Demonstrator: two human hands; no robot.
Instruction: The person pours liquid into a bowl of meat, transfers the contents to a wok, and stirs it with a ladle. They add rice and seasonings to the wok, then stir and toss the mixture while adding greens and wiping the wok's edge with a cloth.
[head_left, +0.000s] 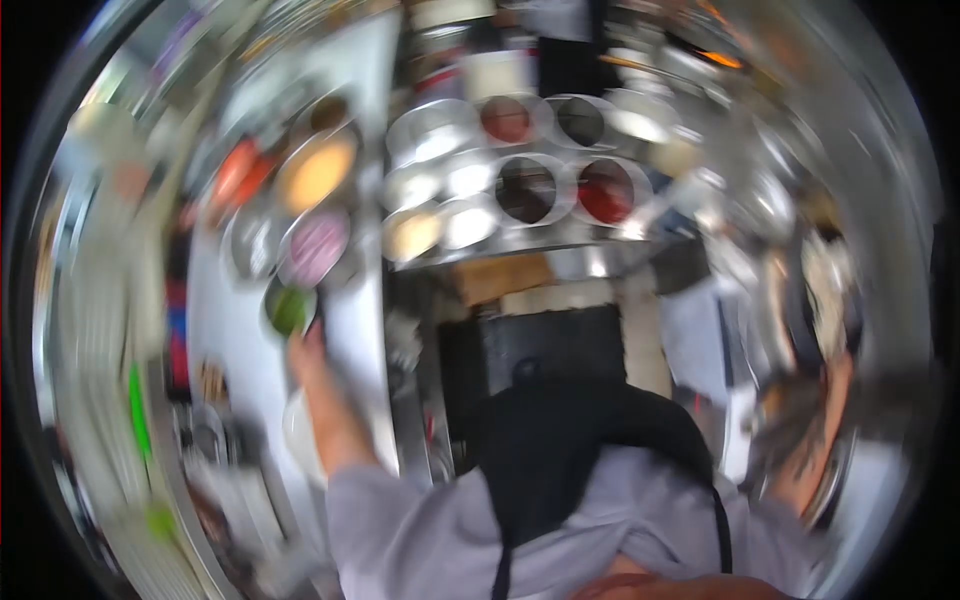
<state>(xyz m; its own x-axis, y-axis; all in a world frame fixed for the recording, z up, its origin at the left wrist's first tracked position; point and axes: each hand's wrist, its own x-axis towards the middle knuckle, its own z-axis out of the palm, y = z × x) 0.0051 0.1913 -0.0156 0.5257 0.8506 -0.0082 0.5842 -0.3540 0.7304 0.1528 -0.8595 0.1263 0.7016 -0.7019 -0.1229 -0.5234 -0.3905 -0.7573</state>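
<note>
The whole view is smeared by motion. On the white counter at the left, my left hand (pixel 308 350) reaches to the near rim of a small metal bowl of chopped green stuff (pixel 290 310). Its fingers are too blurred to show whether they grip the bowl. Just beyond stands a bowl of purple-pink pieces (pixel 318 246), beside a grey metal bowl (pixel 254 243). Far to the right, my right hand (pixel 840 368) is at the near end of a long, pale and dark blurred shape (pixel 828 290) over the metal cooking side. Its fingers cannot be made out.
A bowl of orange food (pixel 318 172) and some red-orange items (pixel 240 172) sit farther up the left counter (pixel 350 110). Ahead, a metal rack (pixel 480 250) holds several round containers, including one of dark red sauce (pixel 605 190). An orange glow (pixel 722 60) shows at the upper right.
</note>
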